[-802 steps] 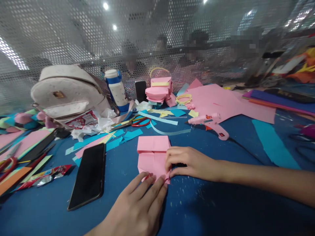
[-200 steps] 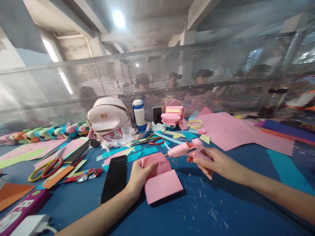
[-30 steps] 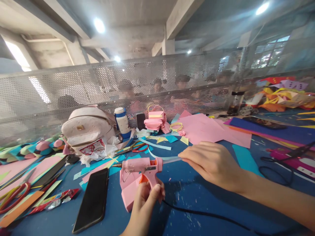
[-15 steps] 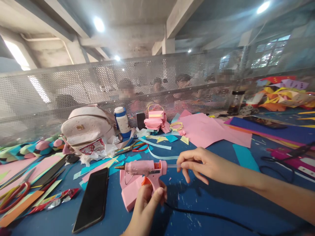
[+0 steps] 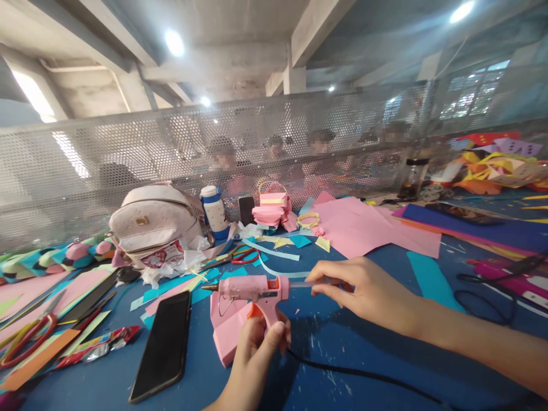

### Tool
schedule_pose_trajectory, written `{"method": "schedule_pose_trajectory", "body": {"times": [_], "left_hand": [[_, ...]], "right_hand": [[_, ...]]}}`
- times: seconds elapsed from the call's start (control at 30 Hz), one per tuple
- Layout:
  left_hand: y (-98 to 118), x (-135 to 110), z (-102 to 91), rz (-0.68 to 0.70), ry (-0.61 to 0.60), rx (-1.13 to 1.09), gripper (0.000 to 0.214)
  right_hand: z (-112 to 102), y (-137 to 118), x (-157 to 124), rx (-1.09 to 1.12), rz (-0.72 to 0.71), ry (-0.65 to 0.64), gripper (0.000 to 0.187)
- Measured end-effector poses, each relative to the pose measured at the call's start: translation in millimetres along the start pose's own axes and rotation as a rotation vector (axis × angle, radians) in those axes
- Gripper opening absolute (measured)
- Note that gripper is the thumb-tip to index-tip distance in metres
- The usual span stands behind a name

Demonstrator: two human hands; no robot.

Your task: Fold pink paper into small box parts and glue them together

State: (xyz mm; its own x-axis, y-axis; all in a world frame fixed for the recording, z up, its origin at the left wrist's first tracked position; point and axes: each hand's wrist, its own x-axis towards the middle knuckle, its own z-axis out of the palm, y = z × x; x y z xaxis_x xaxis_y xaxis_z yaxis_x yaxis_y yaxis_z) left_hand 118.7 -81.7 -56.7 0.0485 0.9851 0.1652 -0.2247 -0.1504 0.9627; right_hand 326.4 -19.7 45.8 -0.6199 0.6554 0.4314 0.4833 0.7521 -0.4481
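Note:
My left hand (image 5: 261, 342) grips a pink hot glue gun (image 5: 246, 288) by its handle, nozzle pointing left, near the orange trigger. A clear glue stick (image 5: 299, 283) sticks out of the gun's back end. Its free end is pinched between the thumb and fingers of my right hand (image 5: 355, 285). Behind and below the gun lies a folded pink paper piece (image 5: 229, 337), partly hidden. A black cord (image 5: 351, 371) runs from the handle toward the lower right.
A black phone (image 5: 162, 345) lies left of my left hand. Farther left are scissors (image 5: 36, 337) and paper strips. A backpack (image 5: 156, 222), a bottle (image 5: 214, 211) and pink paper sheets (image 5: 351, 225) are at the back, before a perforated metal screen (image 5: 171, 148).
The fingers of my right hand, looser and more spread before, have closed together on the glue stick. The glue gun stays almost in place in my left hand.

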Motion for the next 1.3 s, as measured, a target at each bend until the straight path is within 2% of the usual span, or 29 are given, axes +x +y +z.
{"method": "schedule_pose_trajectory", "body": {"times": [0.1, 0.17, 0.2, 0.27, 0.33, 0.37, 0.4, 0.43, 0.5, 0.53, 0.6, 0.67, 0.77, 0.83, 0.93, 1.0, 1.07, 1.13, 1.17, 1.23, 1.3], "left_hand": [[3.0, -0.6, 0.2, -0.012, -0.003, -0.010, 0.037], [7.8, -1.3, 1.5, -0.032, -0.011, -0.066, 0.034], [11.1, -1.5, 2.5, -0.041, -0.008, -0.106, 0.033], [18.9, -0.4, 5.3, -0.052, 0.019, -0.189, 0.029], [26.8, 2.6, 8.6, -0.040, 0.029, -0.274, 0.024], [30.2, 4.7, 10.5, -0.015, 0.021, -0.321, 0.023], [33.0, 7.0, 12.5, 0.010, -0.001, -0.366, 0.022], [34.9, 9.3, 14.7, 0.005, -0.026, -0.413, 0.021], [36.6, 13.2, 19.9, -0.043, -0.077, -0.489, 0.021], [36.5, 14.8, 23.0, -0.078, -0.105, -0.511, 0.022], [35.1, 17.6, 29.5, -0.124, -0.185, -0.501, 0.025], [33.7, 20.2, 34.6, -0.134, -0.275, -0.427, 0.029], [36.4, 24.6, 32.9, -0.119, -0.301, -0.205, 0.035], [43.9, 28.0, 22.1, -0.066, -0.283, 0.077, 0.036], [60.1, 34.1, -10.1, 0.044, -0.434, 0.484, 0.026], [67.9, 40.3, -39.4, 0.119, -0.370, 0.768, 0.023], [68.8, 48.2, -70.2, 0.212, -0.180, 0.966, 0.018], [62.3, 56.3, -97.1, 0.186, 0.005, 0.997, 0.021], [57.1, 59.9, -107.7, 0.154, 0.034, 0.990, 0.025], [45.8, 64.7, -121.5, 0.090, 0.045, 0.967, 0.025], [36.5, 66.2, -126.0, 0.012, 0.012, 0.924, 0.026]], "right_hand": [[-4.2, 3.0, 3.0, 0.141, 0.065, -0.081, 0.021], [-8.1, 10.5, 7.0, 0.311, 0.096, -0.073, 0.032], [-9.2, 16.2, 9.2, 0.401, 0.099, -0.028, 0.036], [-7.0, 29.8, 12.6, 0.571, 0.111, 0.146, 0.041], [3.0, 41.2, 12.6, 0.793, 0.241, 0.304, 0.037], [10.7, 43.9, 10.9, 0.923, 0.337, 0.314, 0.031], [19.7, 43.9, 8.3, 1.051, 0.416, 0.262, 0.025], [29.1, 40.9, 5.0, 1.173, 0.464, 0.127, 0.023], [46.8, 28.0, -1.1, 1.352, 0.453, -0.140, 0.027], [53.9, 19.6, -3.1, 1.401, 0.404, -0.223, 0.030], [63.3, 3.0, -3.5, 1.416, 0.397, -0.225, 0.028], [67.0, -9.2, -0.1, 1.342, 0.495, -0.178, 0.027], [66.3, -16.3, 5.6, 1.249, 0.571, -0.127, 0.029], [63.7, -14.3, 6.8, 1.266, 0.528, -0.097, 0.031], [57.1, -2.4, 5.1, 1.272, 0.472, -0.043, 0.030], [51.2, 8.9, 4.3, 1.212, 0.475, -0.019, 0.031], [45.4, 19.3, 5.4, 1.134, 0.466, -0.011, 0.034], [41.8, 26.6, 8.8, 1.051, 0.427, -0.022, 0.038], [41.2, 29.0, 11.0, 1.005, 0.409, -0.039, 0.041], [43.5, 32.9, 15.8, 0.926, 0.386, -0.080, 0.046], [49.7, 37.5, 19.2, 0.903, 0.374, -0.135, 0.048]]}}
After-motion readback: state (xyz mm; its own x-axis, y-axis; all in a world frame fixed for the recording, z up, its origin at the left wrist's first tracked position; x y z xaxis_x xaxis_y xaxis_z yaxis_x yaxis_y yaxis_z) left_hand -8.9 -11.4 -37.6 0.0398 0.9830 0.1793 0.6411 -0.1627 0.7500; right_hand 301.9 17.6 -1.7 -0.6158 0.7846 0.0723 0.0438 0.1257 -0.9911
